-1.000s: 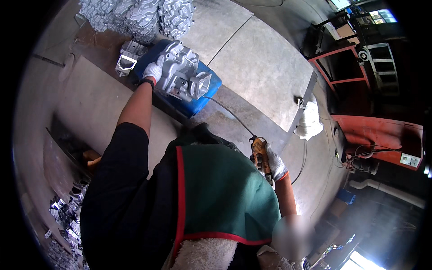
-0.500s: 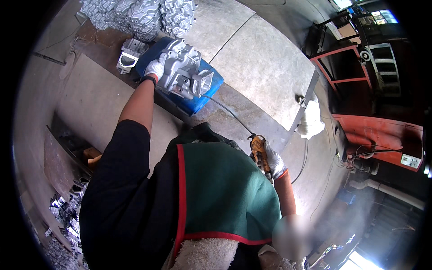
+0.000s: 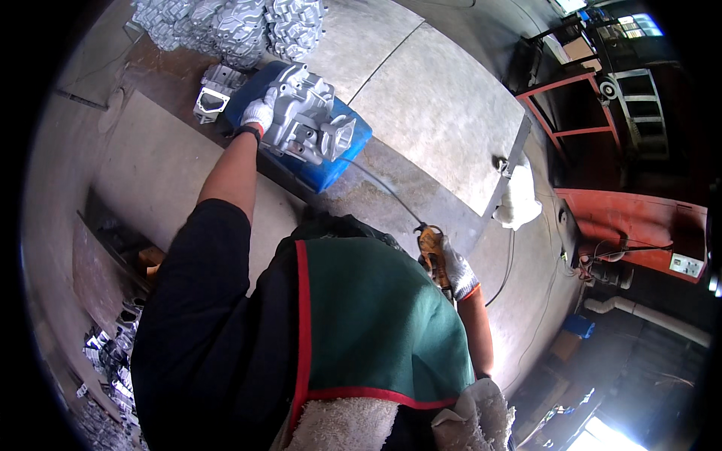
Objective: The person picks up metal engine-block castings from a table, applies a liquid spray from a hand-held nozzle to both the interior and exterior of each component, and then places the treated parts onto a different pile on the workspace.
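Silver metal casting (image 3: 301, 113) on a blue, round-cornered box (image 3: 323, 179), just right of the white-gloved left hand (image 3: 258, 116) and touching it. Slants long ways toward the white-gloved right hand (image 3: 457, 269), farther off. Cannot tell if gripped on the left. Gripped in the right: orange-brown tool (image 3: 431, 246) with thin dark rod (image 3: 391, 192), pointing ahead-left at the casting. Looks lumpy and shiny, with holes.

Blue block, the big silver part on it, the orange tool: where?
Blue block (image 3: 322, 175): head view, bare lower corner.
Big silver part (image 3: 297, 105): head view, middle of its body.
Orange tool (image 3: 431, 246): head view, on its housing.
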